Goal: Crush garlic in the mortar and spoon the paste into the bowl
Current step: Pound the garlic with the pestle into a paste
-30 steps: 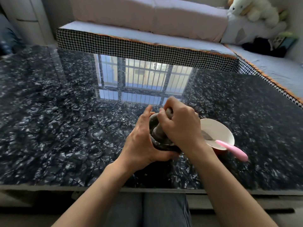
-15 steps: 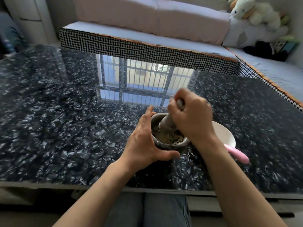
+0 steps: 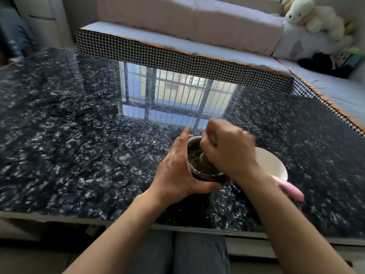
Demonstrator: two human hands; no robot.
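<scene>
A dark stone mortar [image 3: 199, 175] stands near the front edge of the glossy black table [image 3: 79, 155]. My left hand [image 3: 175, 171] wraps around its left side, thumb under the near wall. My right hand [image 3: 231, 151], blurred by motion, grips the grey pestle [image 3: 204, 160], whose lower end sits in the crushed garlic [image 3: 192, 155] inside the mortar. Just right of the mortar is a white bowl [image 3: 270, 165], partly hidden by my right wrist. A spoon with a pink handle [image 3: 290, 187] leans out of the bowl toward the front right.
A sofa with a houndstooth edge [image 3: 177, 56] runs along the far and right sides of the table. A plush toy [image 3: 308, 14] sits at the back right. My knees [image 3: 177, 254] are under the table's front edge. A window is mirrored in the tabletop.
My right hand has driven the pestle down into the mortar after lifting it half a second ago. My left hand has kept its hold on the mortar.
</scene>
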